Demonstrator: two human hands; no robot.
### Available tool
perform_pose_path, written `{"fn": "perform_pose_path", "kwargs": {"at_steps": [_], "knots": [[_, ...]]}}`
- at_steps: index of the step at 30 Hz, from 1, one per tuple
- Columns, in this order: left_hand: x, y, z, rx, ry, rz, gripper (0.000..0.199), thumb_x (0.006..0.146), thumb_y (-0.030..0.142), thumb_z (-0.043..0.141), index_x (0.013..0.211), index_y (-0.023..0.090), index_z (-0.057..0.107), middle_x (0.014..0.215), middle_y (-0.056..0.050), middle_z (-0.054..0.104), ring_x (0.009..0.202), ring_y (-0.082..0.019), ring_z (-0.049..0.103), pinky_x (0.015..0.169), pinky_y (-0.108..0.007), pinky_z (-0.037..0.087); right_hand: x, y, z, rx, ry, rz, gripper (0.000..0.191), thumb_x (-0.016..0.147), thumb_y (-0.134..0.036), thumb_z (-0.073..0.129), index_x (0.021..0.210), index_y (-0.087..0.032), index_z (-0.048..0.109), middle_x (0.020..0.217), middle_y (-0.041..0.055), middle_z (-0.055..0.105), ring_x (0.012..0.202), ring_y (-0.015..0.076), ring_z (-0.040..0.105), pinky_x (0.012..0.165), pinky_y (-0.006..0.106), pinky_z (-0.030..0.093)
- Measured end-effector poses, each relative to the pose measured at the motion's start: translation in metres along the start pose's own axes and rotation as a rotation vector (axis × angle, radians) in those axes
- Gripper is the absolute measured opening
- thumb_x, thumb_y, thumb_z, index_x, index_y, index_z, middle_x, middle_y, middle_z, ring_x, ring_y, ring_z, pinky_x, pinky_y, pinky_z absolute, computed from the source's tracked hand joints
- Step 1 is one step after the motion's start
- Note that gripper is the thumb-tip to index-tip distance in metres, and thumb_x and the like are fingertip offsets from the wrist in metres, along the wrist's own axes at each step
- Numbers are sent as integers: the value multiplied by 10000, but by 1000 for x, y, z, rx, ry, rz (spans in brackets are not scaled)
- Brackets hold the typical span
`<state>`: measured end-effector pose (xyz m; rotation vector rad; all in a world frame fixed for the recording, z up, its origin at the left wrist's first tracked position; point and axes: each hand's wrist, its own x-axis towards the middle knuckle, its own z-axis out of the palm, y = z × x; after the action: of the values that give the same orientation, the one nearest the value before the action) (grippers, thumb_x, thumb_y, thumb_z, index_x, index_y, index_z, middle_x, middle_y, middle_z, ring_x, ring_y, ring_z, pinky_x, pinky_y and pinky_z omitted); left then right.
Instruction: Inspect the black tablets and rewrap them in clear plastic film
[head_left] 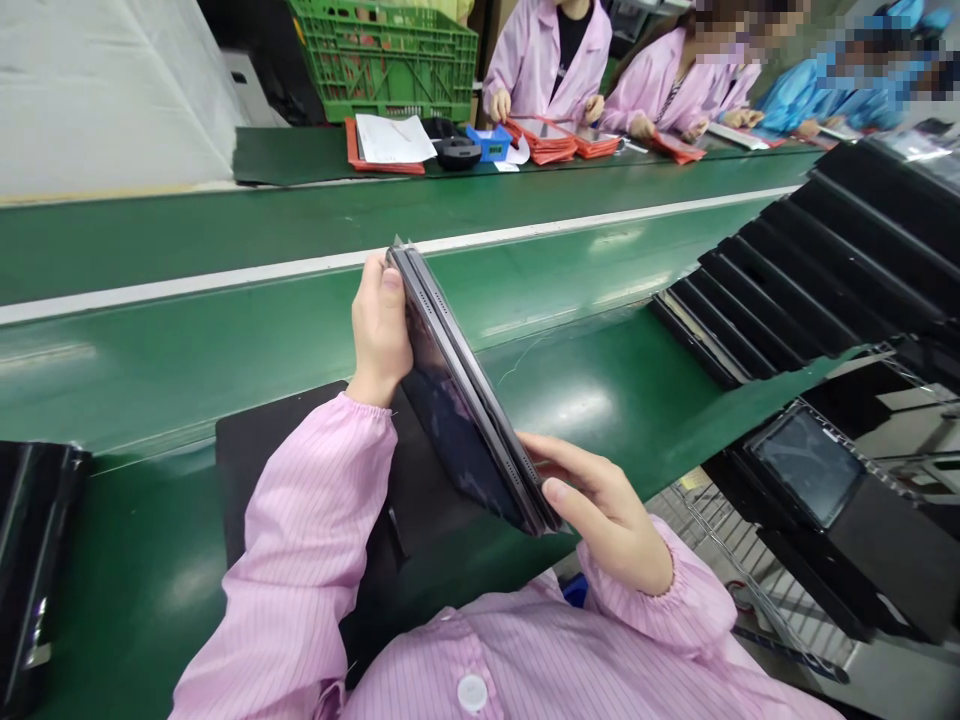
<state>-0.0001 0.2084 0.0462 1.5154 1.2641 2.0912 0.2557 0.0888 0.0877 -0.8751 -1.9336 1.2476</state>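
Two thin dark tablets (480,400), pressed together face to back, are held up on edge between my hands. Speaker holes show along their grey edges, and bits of clear film stick out at the corners. At the upper end my left hand (381,320) grips them, thumb on the near screen side. My right hand (592,500) closes on the lower end, with the thumb by the corner and the other fingers partly hidden behind. Below the tablets a flat black mat or case (300,480) lies on the green bench.
A white-edged green conveyor (187,235) runs across in front. Black cases (817,260) lean in a row at right; a wire rack (735,540) holds a tablet (810,465). More black cases (34,560) stand at left. Beyond are a green crate (390,65) and several co-workers.
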Motion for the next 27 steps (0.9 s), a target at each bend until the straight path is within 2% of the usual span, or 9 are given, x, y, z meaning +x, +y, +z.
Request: {"fn": "perform_pose_path", "kwargs": {"at_steps": [4, 10, 13, 18, 22, 27], "knots": [[0, 3, -1, 18, -5, 28, 543, 927, 716, 354, 860, 221, 566, 805, -22, 545, 755, -186, 533, 737, -354, 393, -2, -2, -3, -40, 140, -46, 340, 903, -148, 624, 1212, -271, 694, 1193, 52, 724, 1083, 220, 690, 939, 388, 587], [0, 5, 2, 44, 18, 61, 523, 962, 681, 330, 900, 230, 588, 820, -28, 564, 752, -185, 526, 720, -345, 395, -3, -2, -12, 13, 83, -79, 273, 875, -134, 637, 1100, -264, 722, 1125, 55, 735, 1075, 230, 680, 947, 412, 570], [0, 6, 2, 37, 23, 54, 531, 942, 704, 349, 898, 235, 595, 815, -22, 567, 760, -185, 547, 735, -334, 410, -4, 0, -14, 33, 103, -115, 266, 861, -127, 641, 1073, -268, 716, 1093, 55, 729, 1040, 232, 679, 921, 415, 571], [-1, 7, 1, 28, 11, 28, 518, 935, 704, 350, 895, 253, 602, 814, -29, 557, 752, -199, 533, 727, -341, 412, -6, -3, -11, -195, 167, -241, 257, 785, -124, 721, 1001, -263, 701, 1083, 56, 695, 986, 242, 665, 877, 420, 552], [-1, 8, 1, 28, 18, 26, 500, 941, 694, 357, 849, 258, 582, 781, -27, 529, 717, -197, 498, 694, -341, 384, -3, -8, -6, -388, 241, -350, 177, 793, -102, 710, 891, -248, 691, 1010, 59, 688, 964, 244, 661, 880, 435, 547], [0, 8, 2, 48, 11, 57, 518, 953, 691, 338, 841, 233, 554, 757, -11, 500, 694, -181, 472, 675, -336, 365, -1, -7, -1, -375, 312, -389, 180, 797, -69, 669, 819, -248, 672, 885, 35, 677, 891, 225, 665, 867, 433, 565]]}}
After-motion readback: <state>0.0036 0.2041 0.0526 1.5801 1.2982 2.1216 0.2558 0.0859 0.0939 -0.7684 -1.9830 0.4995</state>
